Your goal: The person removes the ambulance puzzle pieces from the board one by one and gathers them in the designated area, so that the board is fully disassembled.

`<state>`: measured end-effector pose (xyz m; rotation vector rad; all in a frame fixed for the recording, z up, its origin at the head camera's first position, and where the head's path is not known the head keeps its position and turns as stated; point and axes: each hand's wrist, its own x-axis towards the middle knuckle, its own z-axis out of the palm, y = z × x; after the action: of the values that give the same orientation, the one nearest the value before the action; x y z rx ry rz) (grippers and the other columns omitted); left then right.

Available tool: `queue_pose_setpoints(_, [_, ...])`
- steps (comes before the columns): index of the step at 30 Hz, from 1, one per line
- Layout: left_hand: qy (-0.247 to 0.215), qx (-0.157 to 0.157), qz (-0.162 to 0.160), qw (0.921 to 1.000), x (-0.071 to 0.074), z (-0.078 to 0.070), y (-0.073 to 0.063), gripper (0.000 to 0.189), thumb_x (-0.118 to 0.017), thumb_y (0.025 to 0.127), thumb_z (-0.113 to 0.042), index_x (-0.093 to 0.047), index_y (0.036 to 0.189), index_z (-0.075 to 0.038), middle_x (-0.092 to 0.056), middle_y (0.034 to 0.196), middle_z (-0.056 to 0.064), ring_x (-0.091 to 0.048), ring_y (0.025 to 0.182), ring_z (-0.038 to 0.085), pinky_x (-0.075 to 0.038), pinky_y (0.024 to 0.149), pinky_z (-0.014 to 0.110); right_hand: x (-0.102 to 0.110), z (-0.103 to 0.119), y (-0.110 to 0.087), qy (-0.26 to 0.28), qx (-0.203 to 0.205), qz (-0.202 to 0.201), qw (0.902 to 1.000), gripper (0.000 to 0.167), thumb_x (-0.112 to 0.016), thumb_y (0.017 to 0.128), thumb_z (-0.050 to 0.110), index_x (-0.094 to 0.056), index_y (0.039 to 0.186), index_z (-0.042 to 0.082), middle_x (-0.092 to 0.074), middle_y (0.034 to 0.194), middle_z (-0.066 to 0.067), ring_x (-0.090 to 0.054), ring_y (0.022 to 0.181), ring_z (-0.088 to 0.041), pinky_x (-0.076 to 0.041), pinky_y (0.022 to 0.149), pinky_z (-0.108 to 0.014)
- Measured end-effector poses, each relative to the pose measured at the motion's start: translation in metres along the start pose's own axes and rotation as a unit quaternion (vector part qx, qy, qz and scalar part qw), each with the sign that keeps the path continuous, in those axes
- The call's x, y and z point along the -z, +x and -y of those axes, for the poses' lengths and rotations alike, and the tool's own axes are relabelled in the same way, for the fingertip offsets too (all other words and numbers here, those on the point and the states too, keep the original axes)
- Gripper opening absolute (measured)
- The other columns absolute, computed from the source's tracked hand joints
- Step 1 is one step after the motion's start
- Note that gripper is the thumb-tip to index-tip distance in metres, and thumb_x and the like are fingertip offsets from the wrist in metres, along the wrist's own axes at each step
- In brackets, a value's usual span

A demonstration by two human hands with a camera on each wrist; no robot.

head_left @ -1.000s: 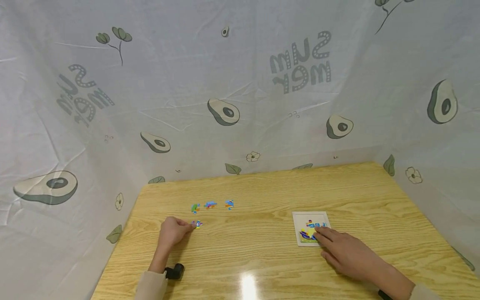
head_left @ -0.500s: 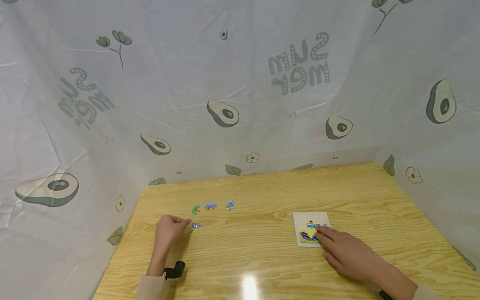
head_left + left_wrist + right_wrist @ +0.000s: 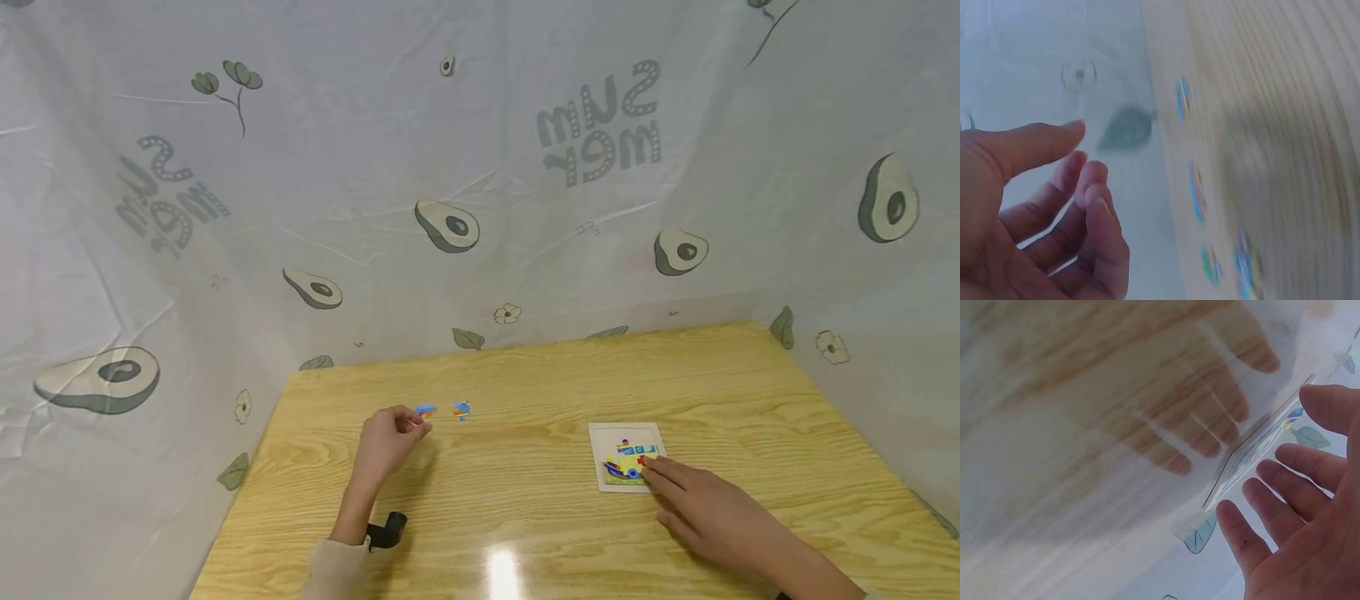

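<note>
My left hand hovers over the table's left half, near several loose jigsaw pieces. Its thumb and fingers are loosely bent and apart, with nothing between them in the left wrist view. A blue and orange jigsaw piece lies just right of the hand, and a blue and pink jigsaw piece sits at its fingertips. A green piece and a multicoloured piece show only in the left wrist view. My right hand has its fingers extended to the right edge of a white puzzle tray with a yellow vehicle picture.
A light wooden table bears everything. A pale curtain printed with avocados and leaves stands along its back and both sides. A black wrist device sits on the left wrist.
My left hand has left the near multicoloured piece and moved right and slightly forward, covering some pieces from the head view. My right hand has drawn slightly right, showing more of the picture.
</note>
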<state>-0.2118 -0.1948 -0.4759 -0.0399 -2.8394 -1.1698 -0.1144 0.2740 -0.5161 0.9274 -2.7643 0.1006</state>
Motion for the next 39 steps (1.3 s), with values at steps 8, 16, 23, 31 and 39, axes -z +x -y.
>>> queue_pose_setpoints(8, [0.035,-0.108,0.068,0.9912,-0.058,-0.065,0.003,0.011,-0.075,0.097,-0.02,-0.075,0.094,-0.01,-0.067,0.074,-0.002,-0.054,0.061,0.006,-0.045,0.056,0.023,0.001,0.004,-0.007,0.013,-0.026,0.038,0.9989,0.057,-0.063,0.104,0.046,-0.058,0.151,0.014,-0.059,0.155,-0.004,-0.064,0.135,-0.028,-0.055,0.102,-0.049])
queue_pose_setpoints(16, [0.057,-0.179,0.133,0.9732,-0.109,-0.114,0.003,0.012,-0.073,0.1,-0.024,-0.076,0.098,-0.013,-0.066,0.075,-0.006,-0.05,0.059,0.001,-0.043,0.056,0.018,-0.008,0.006,-0.017,-0.006,-0.014,0.029,0.9995,0.059,-0.058,0.105,0.053,-0.056,0.153,0.018,-0.058,0.157,0.001,-0.062,0.137,-0.024,-0.054,0.102,-0.044])
queue_pose_setpoints(23, [0.042,-0.231,0.212,0.9487,-0.152,-0.136,0.009,0.01,-0.075,0.099,-0.021,-0.077,0.102,-0.011,-0.065,0.08,-0.007,-0.05,0.066,0.0,-0.044,0.061,0.014,-0.008,0.005,-0.016,-0.012,-0.004,0.003,0.9999,0.056,-0.064,0.103,0.049,-0.06,0.15,0.018,-0.061,0.154,0.001,-0.064,0.134,-0.023,-0.054,0.101,-0.041])
queue_pose_setpoints(31, [0.055,-0.216,0.266,0.9379,-0.186,-0.139,0.01,0.015,-0.084,0.091,-0.018,-0.077,0.104,-0.014,-0.065,0.082,-0.01,-0.053,0.072,-0.003,-0.046,0.066,0.013,-0.007,0.004,-0.012,0.004,-0.009,0.013,0.9999,0.053,-0.063,0.104,0.046,-0.061,0.149,0.018,-0.061,0.153,0.0,-0.064,0.135,-0.025,-0.056,0.099,-0.047])
queue_pose_setpoints(39, [0.035,-0.201,0.281,0.9378,-0.2,-0.141,0.007,0.014,-0.083,0.092,-0.019,-0.076,0.103,-0.015,-0.064,0.081,-0.011,-0.054,0.072,-0.004,-0.047,0.067,0.012,-0.008,0.002,-0.013,0.004,0.002,0.004,1.0,0.051,-0.066,0.103,0.042,-0.064,0.146,0.015,-0.064,0.15,-0.003,-0.066,0.132,-0.026,-0.058,0.096,-0.047])
